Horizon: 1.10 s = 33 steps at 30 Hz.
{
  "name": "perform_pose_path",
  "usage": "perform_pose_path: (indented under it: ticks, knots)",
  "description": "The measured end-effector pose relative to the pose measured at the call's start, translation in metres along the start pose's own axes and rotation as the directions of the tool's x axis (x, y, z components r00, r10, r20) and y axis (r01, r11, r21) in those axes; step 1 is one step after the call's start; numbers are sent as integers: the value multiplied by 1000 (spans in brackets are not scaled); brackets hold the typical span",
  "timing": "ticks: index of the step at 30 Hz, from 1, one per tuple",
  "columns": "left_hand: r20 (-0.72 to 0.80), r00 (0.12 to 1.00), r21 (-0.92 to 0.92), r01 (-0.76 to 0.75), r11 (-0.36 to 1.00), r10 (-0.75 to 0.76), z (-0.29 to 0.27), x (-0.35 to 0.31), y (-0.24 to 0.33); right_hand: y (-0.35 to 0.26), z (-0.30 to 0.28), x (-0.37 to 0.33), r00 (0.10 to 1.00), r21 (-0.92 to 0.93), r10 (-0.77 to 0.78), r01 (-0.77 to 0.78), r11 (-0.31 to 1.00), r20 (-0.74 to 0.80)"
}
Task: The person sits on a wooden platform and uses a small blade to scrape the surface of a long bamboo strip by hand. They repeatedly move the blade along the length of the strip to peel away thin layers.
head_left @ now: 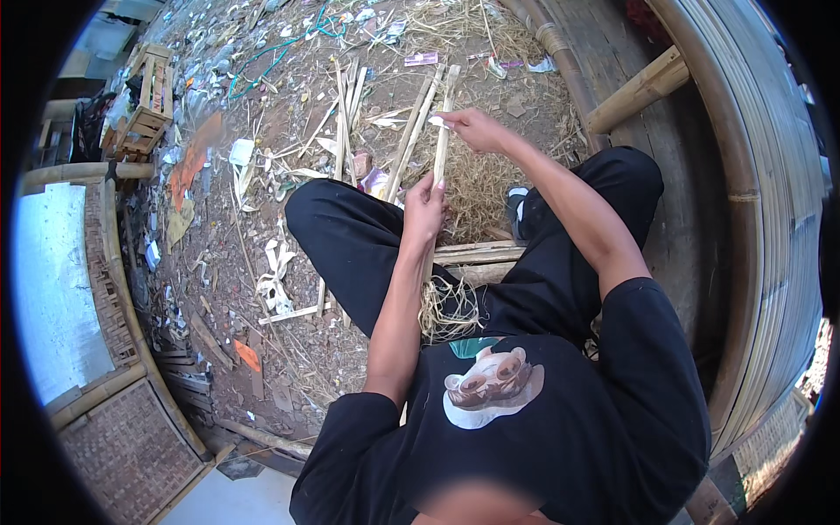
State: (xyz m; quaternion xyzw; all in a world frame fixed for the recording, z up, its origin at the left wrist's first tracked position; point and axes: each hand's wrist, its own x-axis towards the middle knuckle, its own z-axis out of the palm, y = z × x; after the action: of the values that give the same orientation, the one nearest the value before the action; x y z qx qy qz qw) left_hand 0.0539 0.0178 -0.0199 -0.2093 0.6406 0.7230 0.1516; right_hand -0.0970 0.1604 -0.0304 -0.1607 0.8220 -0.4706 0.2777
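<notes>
My left hand (423, 212) is closed round a long pale bamboo strip (445, 105), which slants up and away from my lap. Higher up the strip, my right hand (475, 131) is closed in a pinch at its edge. A small whitish bit shows at those fingertips; I cannot make out what it is. Thin curled shavings (451, 308) bunch in my lap below my left hand. Just left of the held strip, more bamboo strips (411, 131) lean near my left knee, and another bundle of strips (348, 118) stands beyond them.
Dry straw-like shavings (486, 206) cover the ground between my legs, beside a bamboo bar (479, 255). Litter-strewn dirt (289, 157) spreads to the left, with a wooden crate (144, 101). A bamboo frame with woven panels (131, 437) stands left; a bamboo-slat structure (770, 219) curves along the right.
</notes>
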Motion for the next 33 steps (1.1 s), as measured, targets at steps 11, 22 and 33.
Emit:
perform_pose_path:
  ticks: [11, 22, 33]
  knots:
    - [-37, 999, -47, 5, 999, -7, 6, 4, 2, 5, 12, -8, 999, 89, -47, 44, 995, 23]
    - [-30, 999, -46, 33, 998, -35, 3, 13, 6, 47, 51, 6, 751, -180, -654, 634, 752, -88]
    - [8, 1000, -69, 22, 997, -22, -2, 7, 16, -21, -7, -10, 983, -120, -151, 139, 983, -102]
